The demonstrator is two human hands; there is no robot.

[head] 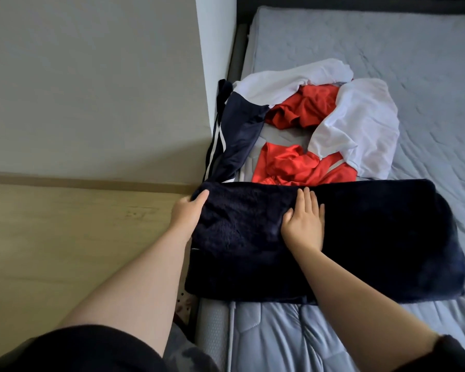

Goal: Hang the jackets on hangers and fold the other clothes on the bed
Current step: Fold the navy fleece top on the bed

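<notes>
Bed [387, 63] beside wood floor [78, 237] bears dark fleece [373, 237]; left hand [187, 213] grips it, right hand [304, 224] flat.

Two bare hands are counted: one left hand [187, 210], one right hand [304, 224]. One dark navy fleecy garment [360, 237], one navy track garment with white stripes [239, 135] and one grey quilted bed [387, 49] are seen. Red cloth [304, 108] is shown in two patches, white cloth [357, 124] likewise; separate garments cannot be told.
</notes>
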